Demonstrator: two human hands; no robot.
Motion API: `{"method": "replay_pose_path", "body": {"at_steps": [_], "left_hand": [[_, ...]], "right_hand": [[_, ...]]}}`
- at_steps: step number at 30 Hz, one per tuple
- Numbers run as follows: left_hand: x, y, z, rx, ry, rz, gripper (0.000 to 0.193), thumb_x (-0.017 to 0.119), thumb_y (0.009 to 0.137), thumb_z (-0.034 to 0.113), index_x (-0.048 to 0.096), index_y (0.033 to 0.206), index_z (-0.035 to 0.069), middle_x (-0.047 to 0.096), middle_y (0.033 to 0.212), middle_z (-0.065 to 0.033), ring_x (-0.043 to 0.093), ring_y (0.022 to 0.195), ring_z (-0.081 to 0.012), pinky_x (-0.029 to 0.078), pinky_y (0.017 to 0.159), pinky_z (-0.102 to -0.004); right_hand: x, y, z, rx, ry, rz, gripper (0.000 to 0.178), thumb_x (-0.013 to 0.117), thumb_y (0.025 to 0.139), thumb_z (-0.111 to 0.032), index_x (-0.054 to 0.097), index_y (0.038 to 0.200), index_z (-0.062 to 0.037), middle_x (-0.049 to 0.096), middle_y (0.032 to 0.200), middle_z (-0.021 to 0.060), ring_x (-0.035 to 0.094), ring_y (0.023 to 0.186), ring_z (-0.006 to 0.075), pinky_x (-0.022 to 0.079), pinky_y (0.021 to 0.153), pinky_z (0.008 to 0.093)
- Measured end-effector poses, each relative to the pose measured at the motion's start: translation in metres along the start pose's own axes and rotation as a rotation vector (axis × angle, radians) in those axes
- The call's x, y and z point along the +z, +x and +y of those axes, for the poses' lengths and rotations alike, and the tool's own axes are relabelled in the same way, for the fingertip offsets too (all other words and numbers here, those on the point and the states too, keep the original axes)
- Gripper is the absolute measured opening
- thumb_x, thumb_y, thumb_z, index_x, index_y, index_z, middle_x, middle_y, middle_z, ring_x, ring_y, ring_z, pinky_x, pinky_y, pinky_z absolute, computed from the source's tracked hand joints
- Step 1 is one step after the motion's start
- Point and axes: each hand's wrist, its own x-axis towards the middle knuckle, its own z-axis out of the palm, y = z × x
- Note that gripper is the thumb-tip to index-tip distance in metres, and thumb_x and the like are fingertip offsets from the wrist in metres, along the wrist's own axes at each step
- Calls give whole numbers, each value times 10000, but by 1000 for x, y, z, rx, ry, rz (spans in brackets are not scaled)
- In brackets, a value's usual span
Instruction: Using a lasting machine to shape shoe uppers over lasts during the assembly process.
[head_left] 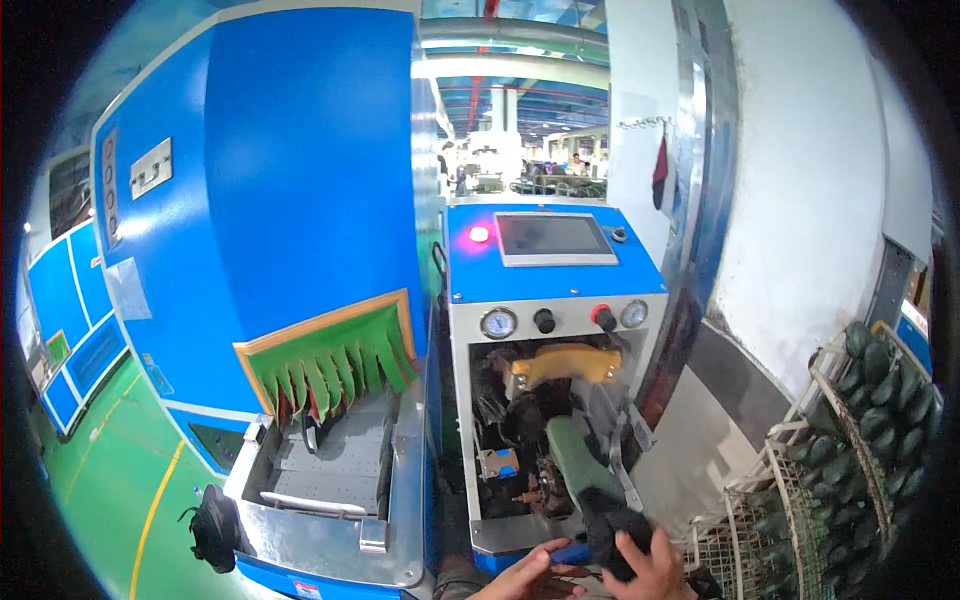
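Observation:
Low in the view, my right hand has its thumb and fingers wrapped round a black shoe upper. The upper sits at the near end of a long green piece shaped like a shoe last, which slants into the machine's opening. Just left of it, my left hand is partly cut off by the lower edge, its fingers stretched out with nothing seen in them. Above the last, a yellow curved part spans the machine's dark cavity. A small metal block with a blue patch lies inside on the left.
The machine's blue top panel carries a screen and a lit red button. A tall blue machine stands left, its metal conveyor under a green strip curtain. A black shoe hangs beside it. Racked dark lasts stand right.

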Motion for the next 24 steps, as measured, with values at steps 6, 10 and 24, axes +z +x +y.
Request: {"method": "replay_pose_path", "body": {"at_steps": [6,10,24], "left_hand": [[14,5,-23,-360,-189,120,464,584,1032,447,671,1261,53,723,1111,-92,668,997,-227,539,867,-391],[-90,1,-85,-488,382,108,433,645,1004,355,660,1290,30,690,1190,-101,637,1051,-198,516,875,-353],[-149,-185,33,-123,674,1011,459,742,918,152,622,1311,-51,693,1205,-159,636,985,-238,511,892,-393]], "right_hand": [[-17,-15,23,201,790,-368,760,754,923,-283,379,1531,-24,566,1321,246,673,1097,354,547,956,431],[45,45,60,698,1519,-332,609,635,1022,-242,385,1501,38,624,1264,199,680,1083,287,584,876,410],[52,-92,138,904,2190,255,631,645,959,-239,440,1482,48,635,1306,242,711,1070,331,640,737,423]]}}
